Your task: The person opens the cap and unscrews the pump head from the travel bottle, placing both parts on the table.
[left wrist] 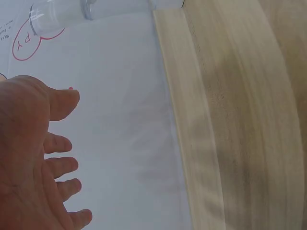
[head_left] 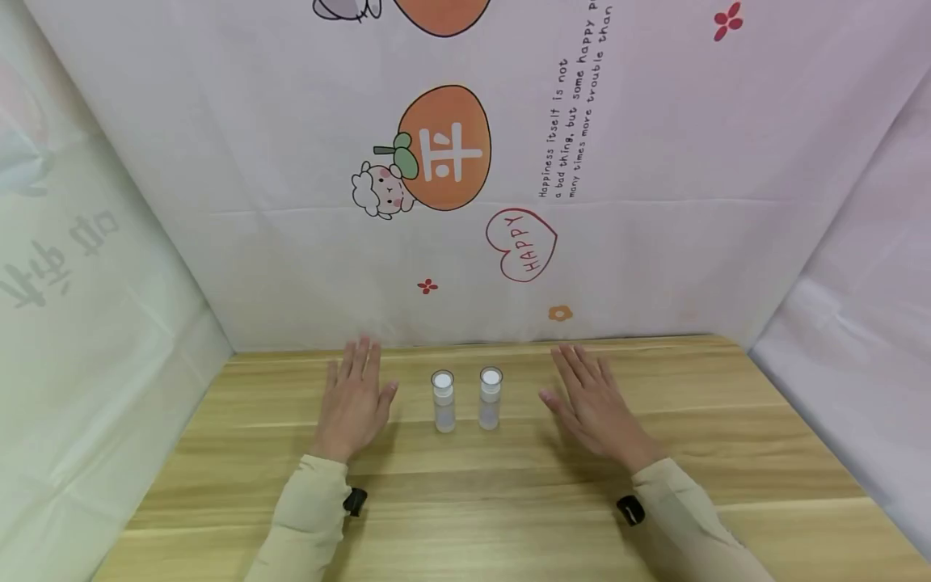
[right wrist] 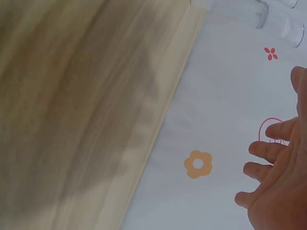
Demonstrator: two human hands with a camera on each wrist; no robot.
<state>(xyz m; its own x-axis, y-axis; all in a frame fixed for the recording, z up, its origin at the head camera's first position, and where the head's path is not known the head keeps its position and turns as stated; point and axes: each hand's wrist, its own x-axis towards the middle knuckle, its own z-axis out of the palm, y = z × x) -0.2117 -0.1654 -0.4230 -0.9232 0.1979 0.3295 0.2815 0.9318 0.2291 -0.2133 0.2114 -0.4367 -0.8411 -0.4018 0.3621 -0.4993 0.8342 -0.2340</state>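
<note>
Two small clear bottles with white tops stand upright, side by side, on the wooden table: the left bottle [head_left: 444, 412] and the right bottle [head_left: 490, 411]. My left hand [head_left: 353, 404] is to the left of them, fingers straight and thumb spread, touching neither bottle. On the other side, my right hand [head_left: 598, 411] has its fingers extended, with a gap between it and the right bottle. In the left wrist view, part of a clear bottle [left wrist: 57, 15] shows at the top edge. The right wrist view catches a bottle [right wrist: 283, 24] in its top corner.
The wooden table [head_left: 465, 517] ends at the back against a white printed cloth [head_left: 291, 267] hanging as a wall. More white cloth hangs along the left side [head_left: 87, 347] and the right side [head_left: 858, 347]. A black band [head_left: 355, 501] sits at the left wrist.
</note>
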